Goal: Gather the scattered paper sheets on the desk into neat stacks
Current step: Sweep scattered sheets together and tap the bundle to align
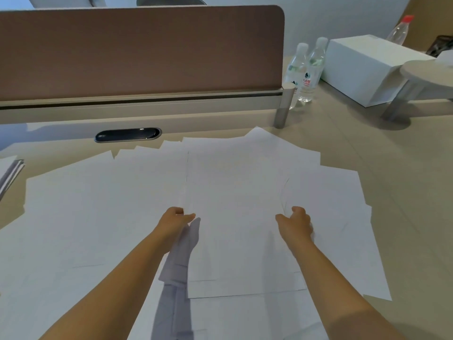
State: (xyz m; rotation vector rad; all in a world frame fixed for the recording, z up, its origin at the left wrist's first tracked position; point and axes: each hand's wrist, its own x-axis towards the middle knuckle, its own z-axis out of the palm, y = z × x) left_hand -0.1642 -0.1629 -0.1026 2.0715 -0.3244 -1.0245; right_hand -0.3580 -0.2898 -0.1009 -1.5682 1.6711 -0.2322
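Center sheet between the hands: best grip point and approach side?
Grip the center sheet at its two long side edges, one hand per side, coming in from left and right. Those edges stand out from the paper underneath, and the left hand and right hand are already there.

- A person's left hand (177, 218) and right hand (295, 220) pinch opposite side edges of a small stack of paper (235, 217), thumbs on top.
- Loose white sheets (98, 204) overlap across the beige desk (404, 192) around the stack.
- A brown divider panel (137, 50) stands along the desk's far edge, a dark oval cable port (127, 134) just before it.
- Two clear water bottles (305, 69) stand beside a white box (362, 67) at far right.
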